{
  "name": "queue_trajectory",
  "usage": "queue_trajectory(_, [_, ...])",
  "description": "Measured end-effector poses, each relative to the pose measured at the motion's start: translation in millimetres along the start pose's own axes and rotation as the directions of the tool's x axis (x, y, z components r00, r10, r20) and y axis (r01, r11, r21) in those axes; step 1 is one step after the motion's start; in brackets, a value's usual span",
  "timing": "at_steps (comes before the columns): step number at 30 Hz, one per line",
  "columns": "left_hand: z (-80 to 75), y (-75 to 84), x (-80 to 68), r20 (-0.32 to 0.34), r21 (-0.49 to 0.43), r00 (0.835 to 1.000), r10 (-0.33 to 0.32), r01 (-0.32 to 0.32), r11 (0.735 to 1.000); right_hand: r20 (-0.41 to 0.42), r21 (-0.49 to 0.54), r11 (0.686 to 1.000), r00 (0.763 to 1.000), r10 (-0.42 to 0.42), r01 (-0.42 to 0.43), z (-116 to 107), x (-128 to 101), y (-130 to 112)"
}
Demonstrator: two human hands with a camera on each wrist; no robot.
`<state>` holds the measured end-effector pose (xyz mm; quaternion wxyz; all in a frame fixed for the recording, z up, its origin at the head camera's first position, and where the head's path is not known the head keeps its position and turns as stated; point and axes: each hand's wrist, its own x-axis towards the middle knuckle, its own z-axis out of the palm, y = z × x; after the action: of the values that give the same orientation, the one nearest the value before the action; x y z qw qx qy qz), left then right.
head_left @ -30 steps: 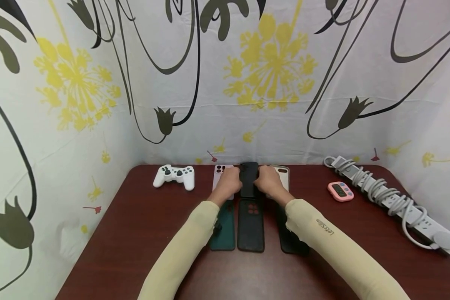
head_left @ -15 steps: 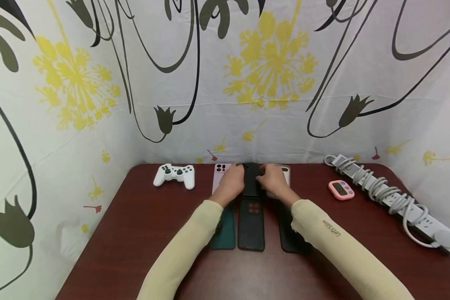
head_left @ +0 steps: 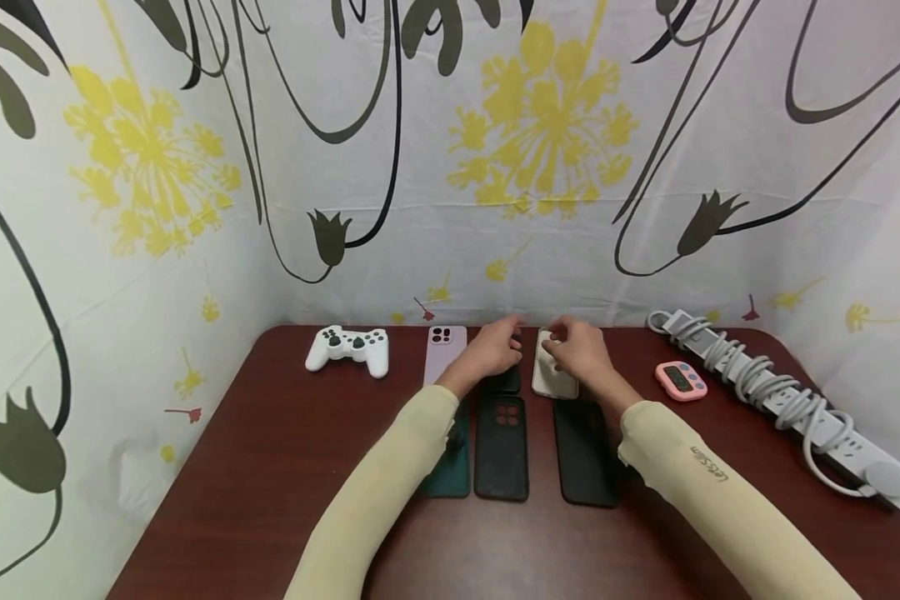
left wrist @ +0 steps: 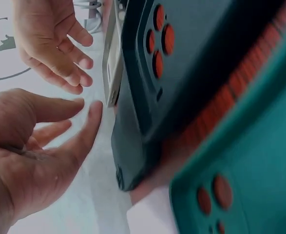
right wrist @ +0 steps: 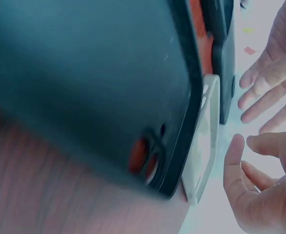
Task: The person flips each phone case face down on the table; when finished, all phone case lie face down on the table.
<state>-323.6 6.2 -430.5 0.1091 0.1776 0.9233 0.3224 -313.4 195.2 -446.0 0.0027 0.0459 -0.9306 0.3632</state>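
The beige phone case (head_left: 553, 379) is pale and glossy, lying flat on the worktop (head_left: 270, 467) in the back row, just behind the right-hand black case (head_left: 585, 454). The right hand (head_left: 579, 348) hovers over its far end, fingers loosely spread and holding nothing; the left hand (head_left: 495, 350) hangs just left of it, fingers relaxed and apart, above a small black case (head_left: 504, 382). Six cases show: one beige, one pink (head_left: 446, 350), three black, one green (head_left: 450, 479).
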Motion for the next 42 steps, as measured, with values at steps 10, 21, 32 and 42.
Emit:
queue_trajectory(10, [20.3,15.5,8.0,0.039,0.060,0.999,0.005,-0.007,0.998,-0.089,-0.099,0.994,0.995,0.039,-0.047,-10.1,-14.5,23.0])
queue_trajectory(21, [30.5,24.7,7.9,0.035,0.101,0.997,-0.072,0.069,0.993,0.062,0.168,0.946,0.961,0.271,-0.278,-10.7,-26.8,25.3])
queue_trajectory(32, [41.7,35.9,13.1,0.051,0.128,0.995,-0.090,0.083,0.988,0.202,0.349,0.877,0.940,0.274,-0.331,-25.7,-34.0,32.5])
queue_trajectory(42, [40.4,37.6,10.4,0.015,0.113,0.996,-0.087,0.085,0.990,0.194,0.359,0.871,0.940,0.282,-0.336,-20.4,-30.5,30.4])
